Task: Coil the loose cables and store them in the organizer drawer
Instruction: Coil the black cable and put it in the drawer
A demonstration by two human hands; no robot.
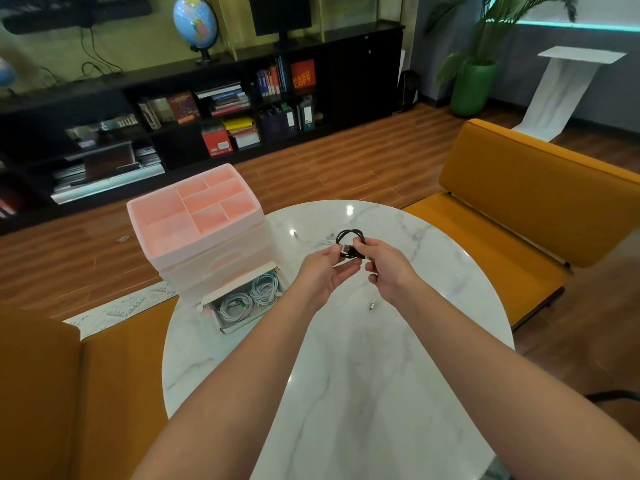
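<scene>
Between the two raised hands, above the marble table (346,375), hangs a small black cable (350,242) wound into a loop. The left hand (323,271) pinches the near side of the coil between thumb and forefinger, its other fingers loosely curled below. The right hand (388,268) grips the coil's lower right part, fingers curled around the strands, with a connector end poking out beside its fingertips. Just beyond the hands, a loose white cable (313,240) lies on the tabletop. Below the right hand, nearer the person, a small metal plug end (372,304) rests on the marble. To the left of the left hand stands the translucent pink organizer (204,216), its lowest drawer (242,299) pulled out toward the person and holding two coiled white cables (251,296) side by side. Orange upholstered seats (519,216) flank the table on both sides.
</scene>
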